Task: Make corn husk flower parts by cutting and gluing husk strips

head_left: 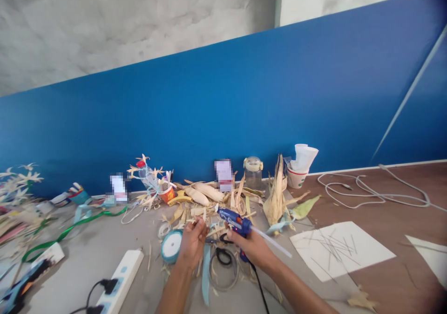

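A big blue wall (244, 95) stands behind everything. In front of it is the long surface (94, 253), grey on one side and brown on the other. A white paper sheet (340, 251) with thin lines lies on the brown part. A white power strip (120, 276) lies near the front edge, with black plugs in it. A messy pile of dry corn husks (209, 202) sits in the middle, right behind the hands. A pale blue ribbon roll (171, 246) lies just beside the left hand (192, 242).

The right hand (253, 249) has its grip wrapped tight around the blue glue gun (233, 221). The gun is up off the surface, and its tip points toward the left hand. A clear glue stick (270, 242) pokes out the back.

The left hand's grip is pinched together on a small husk strip (204, 215), close to the tip of the gun.

I think this goes best with the tip very near the strip, a gentle squeeze, and only a tiny dot of glue. The fingers should stay back from the hot tip, and the strip should be held steady.
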Demonstrator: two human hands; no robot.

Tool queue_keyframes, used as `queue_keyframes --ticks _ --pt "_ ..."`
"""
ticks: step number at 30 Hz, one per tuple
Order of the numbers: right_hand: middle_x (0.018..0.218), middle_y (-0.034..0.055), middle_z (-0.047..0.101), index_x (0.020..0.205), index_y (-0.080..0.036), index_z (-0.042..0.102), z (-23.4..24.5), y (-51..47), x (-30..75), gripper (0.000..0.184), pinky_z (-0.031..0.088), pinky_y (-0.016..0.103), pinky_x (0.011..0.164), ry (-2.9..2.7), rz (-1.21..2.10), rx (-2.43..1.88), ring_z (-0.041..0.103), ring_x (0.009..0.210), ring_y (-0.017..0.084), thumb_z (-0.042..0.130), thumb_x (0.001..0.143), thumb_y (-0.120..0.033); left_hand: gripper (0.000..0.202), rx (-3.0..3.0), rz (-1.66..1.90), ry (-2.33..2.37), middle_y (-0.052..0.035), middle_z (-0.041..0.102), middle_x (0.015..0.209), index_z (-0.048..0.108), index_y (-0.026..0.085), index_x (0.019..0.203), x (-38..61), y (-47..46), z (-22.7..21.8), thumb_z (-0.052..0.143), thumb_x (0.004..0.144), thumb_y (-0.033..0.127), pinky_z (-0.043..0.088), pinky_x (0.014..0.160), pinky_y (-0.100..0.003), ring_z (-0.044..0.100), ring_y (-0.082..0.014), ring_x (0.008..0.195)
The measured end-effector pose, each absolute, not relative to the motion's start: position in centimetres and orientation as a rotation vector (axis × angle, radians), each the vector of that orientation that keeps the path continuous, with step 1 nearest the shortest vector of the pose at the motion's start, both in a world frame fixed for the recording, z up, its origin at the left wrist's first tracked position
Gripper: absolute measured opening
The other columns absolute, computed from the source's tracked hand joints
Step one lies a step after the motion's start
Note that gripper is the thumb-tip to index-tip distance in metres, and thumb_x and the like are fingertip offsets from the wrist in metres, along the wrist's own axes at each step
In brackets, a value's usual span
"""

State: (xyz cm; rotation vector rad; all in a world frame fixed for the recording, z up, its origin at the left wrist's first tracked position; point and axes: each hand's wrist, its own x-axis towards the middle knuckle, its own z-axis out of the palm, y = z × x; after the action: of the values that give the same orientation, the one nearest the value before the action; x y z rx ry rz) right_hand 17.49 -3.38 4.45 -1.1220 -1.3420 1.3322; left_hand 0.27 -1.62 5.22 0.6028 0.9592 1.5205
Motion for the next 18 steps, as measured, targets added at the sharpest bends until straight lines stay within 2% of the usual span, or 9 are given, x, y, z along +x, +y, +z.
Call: queue_keyframes --ticks 3,5,8,12,18 --pt "0.068 0.0007 0.059 0.086 -0.019 0.058 4.8 -3.4 17.5 0.019 0.044 0.030 0.061 -1.456 1.081 -1.270 0.055 0.062 0.018 0.056 0.076 -0.036 0.040 0.606 1.515 0.961 0.0124 0.038 0.042 0.052 0.017 0.059 0.3 -1.6 5.2 0.088 0.047 0.031 0.045 0.059 -0.023 0.035 -0.0035 0.040" --pt "0.077 0.0035 0.059 0.087 -0.019 0.057 5.0 -3.3 17.7 0.014 0.043 0.030 0.066 -1.585 0.826 -1.334 0.057 0.071 0.020 0.053 0.076 -0.026 0.040 0.621 1.514 0.967 0.0125 0.037 0.042 0.053 0.017 0.060 0.3 -1.6 5.1 0.088 0.048 0.032 0.045 0.059 -0.023 0.034 -0.0036 0.040" --pt "0.090 0.0080 0.059 0.093 -0.016 0.056 5.3 -3.1 18.4 0.019 0.042 0.030 0.070 -1.770 0.558 -1.459 0.058 0.078 0.021 0.049 0.075 -0.017 0.040 0.661 1.515 0.963 0.0116 0.037 0.043 0.052 0.017 0.059 0.3 -1.6 5.0 0.087 0.051 0.036 0.043 0.057 -0.023 0.033 -0.0039 0.041" --pt "0.100 0.0118 0.057 0.102 -0.013 0.056 5.8 -3.0 20.1 0.030 0.040 0.031 0.075 -1.984 0.367 -1.640 0.058 0.082 0.022 0.052 0.073 -0.014 0.041 0.681 1.502 0.941 0.0103 0.040 0.044 0.049 0.017 0.056 0.4 -1.6 4.8 0.086 0.052 0.035 0.042 0.057 -0.023 0.034 -0.0047 0.043" --pt "0.105 0.0134 0.057 0.108 -0.012 0.056 5.2 -3.5 22.9 0.031 0.037 0.034 0.082 -2.137 0.188 -1.808 0.057 0.089 0.025 0.049 0.078 -0.015 0.040 0.670 1.489 0.920 0.0097 0.042 0.045 0.049 0.017 0.056 0.6 -1.5 4.5 0.086 0.052 0.032 0.040 0.056 -0.024 0.034 -0.0048 0.044"
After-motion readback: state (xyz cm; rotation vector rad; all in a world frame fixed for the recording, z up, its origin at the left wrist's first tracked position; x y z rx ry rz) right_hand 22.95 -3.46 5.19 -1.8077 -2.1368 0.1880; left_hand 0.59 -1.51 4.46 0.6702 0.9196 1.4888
